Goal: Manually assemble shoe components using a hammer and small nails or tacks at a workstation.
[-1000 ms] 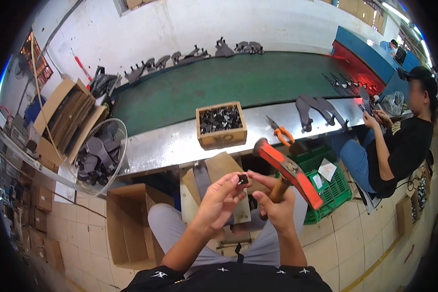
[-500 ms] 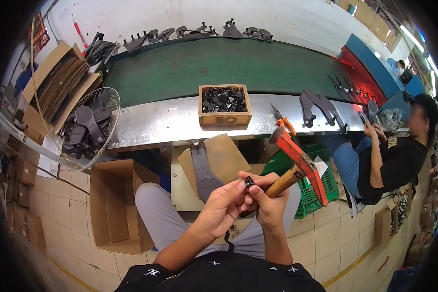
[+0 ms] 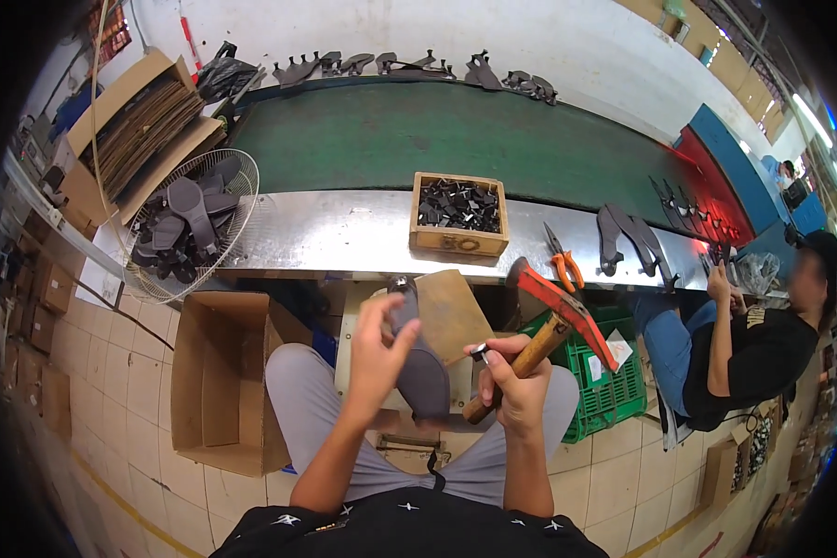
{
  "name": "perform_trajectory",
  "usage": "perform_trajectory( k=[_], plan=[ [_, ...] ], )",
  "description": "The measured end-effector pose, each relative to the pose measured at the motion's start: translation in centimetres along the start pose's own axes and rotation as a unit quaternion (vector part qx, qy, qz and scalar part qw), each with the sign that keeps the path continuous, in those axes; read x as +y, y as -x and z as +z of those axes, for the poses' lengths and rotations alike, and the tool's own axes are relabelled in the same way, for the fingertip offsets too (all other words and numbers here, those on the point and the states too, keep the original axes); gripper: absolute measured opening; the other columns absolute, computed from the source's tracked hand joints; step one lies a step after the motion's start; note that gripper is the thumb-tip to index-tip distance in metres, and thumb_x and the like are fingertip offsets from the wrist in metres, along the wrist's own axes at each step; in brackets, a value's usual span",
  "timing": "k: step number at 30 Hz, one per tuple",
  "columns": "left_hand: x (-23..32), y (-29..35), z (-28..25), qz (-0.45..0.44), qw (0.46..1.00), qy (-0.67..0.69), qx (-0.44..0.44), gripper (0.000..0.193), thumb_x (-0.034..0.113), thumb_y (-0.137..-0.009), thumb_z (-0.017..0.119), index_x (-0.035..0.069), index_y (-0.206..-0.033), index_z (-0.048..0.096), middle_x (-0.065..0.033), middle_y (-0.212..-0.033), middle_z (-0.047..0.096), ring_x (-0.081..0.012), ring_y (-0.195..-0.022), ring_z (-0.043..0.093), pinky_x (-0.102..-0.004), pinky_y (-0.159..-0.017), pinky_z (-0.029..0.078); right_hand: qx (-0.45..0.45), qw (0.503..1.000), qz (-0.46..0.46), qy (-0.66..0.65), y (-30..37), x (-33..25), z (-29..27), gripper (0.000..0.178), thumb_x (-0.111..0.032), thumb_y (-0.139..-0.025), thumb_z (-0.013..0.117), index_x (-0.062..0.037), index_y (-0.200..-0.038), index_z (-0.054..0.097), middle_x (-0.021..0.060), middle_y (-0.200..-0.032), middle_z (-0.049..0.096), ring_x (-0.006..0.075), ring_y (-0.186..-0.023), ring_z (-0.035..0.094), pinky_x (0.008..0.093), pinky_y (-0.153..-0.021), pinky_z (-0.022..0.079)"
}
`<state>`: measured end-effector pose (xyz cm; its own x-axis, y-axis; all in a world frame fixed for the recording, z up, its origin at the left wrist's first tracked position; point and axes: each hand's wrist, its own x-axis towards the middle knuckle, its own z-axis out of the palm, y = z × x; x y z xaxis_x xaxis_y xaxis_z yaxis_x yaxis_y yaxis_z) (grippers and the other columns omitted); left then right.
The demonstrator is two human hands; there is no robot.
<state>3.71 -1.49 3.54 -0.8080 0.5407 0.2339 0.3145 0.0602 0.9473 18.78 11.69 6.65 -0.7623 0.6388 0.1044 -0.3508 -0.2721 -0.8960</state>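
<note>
A dark grey shoe sole point(image 3: 423, 377) with a heel at its far end lies on the pale work stand between my knees, beside a tan board point(image 3: 454, 316). My left hand point(image 3: 377, 358) is over the sole's left side, fingers apart and holding nothing; whether it touches the sole I cannot tell. In my right hand point(image 3: 521, 391) is the wooden handle of a red-headed hammer point(image 3: 567, 307), its head pointing up and away. The thumb and finger of that same hand also pinch a small black heel tip point(image 3: 479, 351).
On the metal ledge stand a wooden box point(image 3: 460, 244) of small black pieces, orange-handled pliers point(image 3: 562, 260) and several soles point(image 3: 623, 237). A wire basket point(image 3: 242, 219) of soles and an open carton point(image 3: 219, 372) are left. A green crate point(image 3: 614, 400) and a seated co-worker point(image 3: 753, 344) are right.
My left hand has let go of the small black heel tip and moved left and away, over the sole. My right hand keeps the tip and hammer. The sole's near end has shifted right.
</note>
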Motion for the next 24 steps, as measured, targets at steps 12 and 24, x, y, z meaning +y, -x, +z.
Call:
perform_trajectory(
  k=[12,24],
  plan=[
    [-3.7,-4.5,1.7,0.072,0.973,-0.221,0.008,0.019,0.024,-0.086,0.073,0.011,-0.1,0.072,-0.0034,-0.104,0.072,-0.02,-0.105,0.063,-0.0424,-0.102,0.028,0.025,0.996,0.027,0.083,0.7,-2.5,1.9,0.026,0.0,-0.087,0.073,0.0031,-0.11,0.062,0.0118,-0.087,0.071,0.0076,-0.051,0.054,0.0206,-0.044,0.041],
    [6.3,-0.1,-0.5,0.274,0.95,-0.088,-0.124,0.06,0.0,-0.066,0.083,0.006,-0.123,0.065,-0.0131,-0.117,0.063,-0.0291,-0.104,0.063,-0.0357,-0.083,0.054,0.007,0.992,0.042,0.116,0.9,-3.8,2.1,0.034,-0.005,-0.086,0.076,0.0008,-0.114,0.059,0.0117,-0.095,0.073,0.0102,-0.077,0.067,0.0191,-0.053,0.048]
  ],
)
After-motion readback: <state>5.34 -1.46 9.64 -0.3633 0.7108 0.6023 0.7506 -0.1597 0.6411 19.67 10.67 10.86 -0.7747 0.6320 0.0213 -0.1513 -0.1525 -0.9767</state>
